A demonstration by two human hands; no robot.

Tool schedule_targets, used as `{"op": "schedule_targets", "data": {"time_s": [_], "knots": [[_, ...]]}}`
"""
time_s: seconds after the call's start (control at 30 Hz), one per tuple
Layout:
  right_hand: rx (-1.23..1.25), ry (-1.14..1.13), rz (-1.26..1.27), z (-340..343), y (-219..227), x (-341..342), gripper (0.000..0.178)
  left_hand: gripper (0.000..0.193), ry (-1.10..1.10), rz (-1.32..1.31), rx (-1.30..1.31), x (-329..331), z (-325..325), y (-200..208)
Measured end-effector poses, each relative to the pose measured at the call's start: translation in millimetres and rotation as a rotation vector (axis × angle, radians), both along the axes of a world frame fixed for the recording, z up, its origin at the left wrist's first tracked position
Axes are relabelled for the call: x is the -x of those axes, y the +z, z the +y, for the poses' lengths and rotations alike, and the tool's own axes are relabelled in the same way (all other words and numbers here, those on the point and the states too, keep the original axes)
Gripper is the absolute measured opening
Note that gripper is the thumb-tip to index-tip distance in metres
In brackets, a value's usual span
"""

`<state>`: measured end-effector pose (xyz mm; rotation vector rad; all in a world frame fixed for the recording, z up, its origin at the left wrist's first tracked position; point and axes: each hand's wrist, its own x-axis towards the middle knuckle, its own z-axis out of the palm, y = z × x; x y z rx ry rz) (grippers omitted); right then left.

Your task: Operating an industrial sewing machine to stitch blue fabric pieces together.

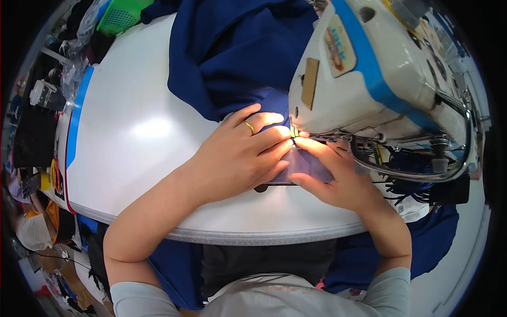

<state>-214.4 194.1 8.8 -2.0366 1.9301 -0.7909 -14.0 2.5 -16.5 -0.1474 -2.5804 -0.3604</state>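
My left hand [232,153] lies palm down beside the needle area of a white and blue sewing machine [348,90]. A gold ring circles one of its stretched fingers, whose tips rest on navy fabric [237,58]. Opposite it, my right hand [346,177] rests with index finger and thumb apart, the index fingertip close to the left fingertips. A bright lamp glow falls where the fingertips meet, by a small yellow-green piece [294,131]. Purplish-blue material [309,168] shows between the hands. The needle and the exact stitching spot are hidden by glare and fingers.
The white table [121,142] has a curved front edge with a ruler strip [253,236]. Navy cloth [433,240] hangs at the lower right. A green basket [122,16] stands at the far left. A metal guard rail [417,174] juts out right of my right hand.
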Motion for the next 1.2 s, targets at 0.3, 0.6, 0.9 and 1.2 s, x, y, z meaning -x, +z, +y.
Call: {"op": "schedule_targets", "data": {"time_s": [0.3,0.6,0.9,1.2], "knots": [[-0.048,-0.093,0.091,-1.0,1.3,-1.3,0.036,0.029,0.046,0.021,0.077,3.6,5.4,-2.4],[0.071,-0.153,0.129,-11.0,0.6,-12.6,0.016,0.016,0.028,0.028,0.064,2.0,4.7,-5.9],[0.129,-0.084,0.495,-11.3,-2.0,-12.8,0.019,0.012,0.056,0.035,0.101,2.8,5.7,-10.2],[0.178,-0.079,0.490,-11.3,-8.1,-11.6,0.018,0.012,0.044,0.019,0.103,1.8,4.2,-10.6]]}}
